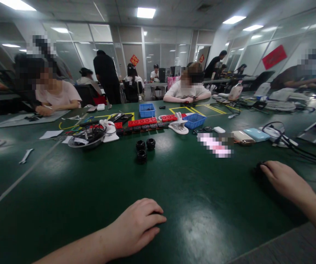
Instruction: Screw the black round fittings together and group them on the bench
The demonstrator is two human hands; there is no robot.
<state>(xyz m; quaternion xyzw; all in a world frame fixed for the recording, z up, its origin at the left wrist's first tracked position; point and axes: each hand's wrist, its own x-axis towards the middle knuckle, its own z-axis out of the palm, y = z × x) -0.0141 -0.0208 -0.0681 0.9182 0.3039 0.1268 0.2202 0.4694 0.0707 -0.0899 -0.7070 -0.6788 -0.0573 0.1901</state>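
Observation:
My left hand rests palm down near the front of the green table, fingers stretched out and slightly apart, holding nothing. Farther to the right, my right hand has its fingers closed on a small black part; the hand hides much of it, so its exact kind is unclear. Three short black ribbed cylinders stand grouped in the middle: a left one, a right one and a nearer one with an open round top. Neither hand touches these.
A metal bowl of black cables sits left of a red-and-black power strip. Beyond are a blue bin and a blue basket. A wrench lies left. Cables and a light-blue case lie right. People sit across the table.

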